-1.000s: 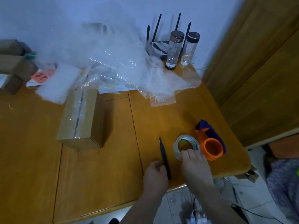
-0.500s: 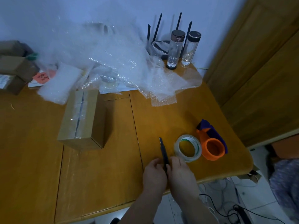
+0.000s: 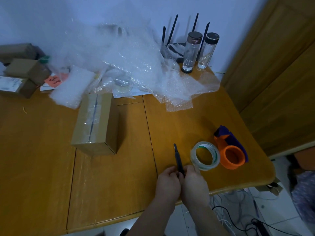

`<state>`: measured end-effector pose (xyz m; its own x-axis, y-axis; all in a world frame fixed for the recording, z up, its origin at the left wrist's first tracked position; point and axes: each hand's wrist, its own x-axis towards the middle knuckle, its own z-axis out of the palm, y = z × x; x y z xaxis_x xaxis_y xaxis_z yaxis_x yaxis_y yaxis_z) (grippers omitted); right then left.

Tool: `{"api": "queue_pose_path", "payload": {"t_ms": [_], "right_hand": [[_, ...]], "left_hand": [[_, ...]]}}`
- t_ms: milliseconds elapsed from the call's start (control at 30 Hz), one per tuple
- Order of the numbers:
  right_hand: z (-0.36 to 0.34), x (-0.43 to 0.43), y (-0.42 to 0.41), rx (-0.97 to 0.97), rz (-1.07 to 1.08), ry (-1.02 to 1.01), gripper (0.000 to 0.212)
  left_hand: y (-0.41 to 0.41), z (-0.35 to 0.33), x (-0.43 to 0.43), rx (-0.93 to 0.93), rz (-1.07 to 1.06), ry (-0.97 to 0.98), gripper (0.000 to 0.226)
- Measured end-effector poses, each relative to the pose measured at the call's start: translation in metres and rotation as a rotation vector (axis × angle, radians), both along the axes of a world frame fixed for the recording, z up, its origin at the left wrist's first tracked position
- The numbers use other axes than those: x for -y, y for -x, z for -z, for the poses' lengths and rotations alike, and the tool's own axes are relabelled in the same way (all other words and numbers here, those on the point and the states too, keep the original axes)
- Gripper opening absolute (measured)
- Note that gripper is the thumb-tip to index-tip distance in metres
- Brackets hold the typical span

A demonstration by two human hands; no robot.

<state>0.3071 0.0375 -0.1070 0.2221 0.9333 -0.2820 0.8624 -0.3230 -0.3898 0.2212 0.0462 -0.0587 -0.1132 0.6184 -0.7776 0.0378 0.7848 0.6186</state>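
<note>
1. My left hand (image 3: 167, 183) and right hand (image 3: 194, 183) both pinch the slim black utility knife (image 3: 178, 159) (blade tip out), low over the wooden table (image 3: 110, 193).
2. A glossy clear tape roll (image 3: 205, 155) lies just beside it.

No text, brand or number is legible. The orange note (image 3: 53, 81) carries dark handwritten marks (the strokes are too blurred to decipher). The white label (image 3: 9, 82) on top of the small cardboard box (image 3: 28, 90) just left of the note carries rows of print, too small to read.
</note>
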Motion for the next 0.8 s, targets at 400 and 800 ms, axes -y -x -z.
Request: {"api": "queue_pose_path", "payload": {"t_ms": [400, 800], "right_hand": [[-0.009, 0.0, 0.003, -0.216, 0.155, 0.106, 0.02], [-0.114, -0.012, 0.017, -0.802, 0.203, 0.046, 0.015]], "left_hand": [[0.01, -0.005, 0.002, 0.124, 0.026, 0.042, 0.042], [0.05, -0.102, 0.001, 0.204, -0.13, -0.149, 0.025]]}}
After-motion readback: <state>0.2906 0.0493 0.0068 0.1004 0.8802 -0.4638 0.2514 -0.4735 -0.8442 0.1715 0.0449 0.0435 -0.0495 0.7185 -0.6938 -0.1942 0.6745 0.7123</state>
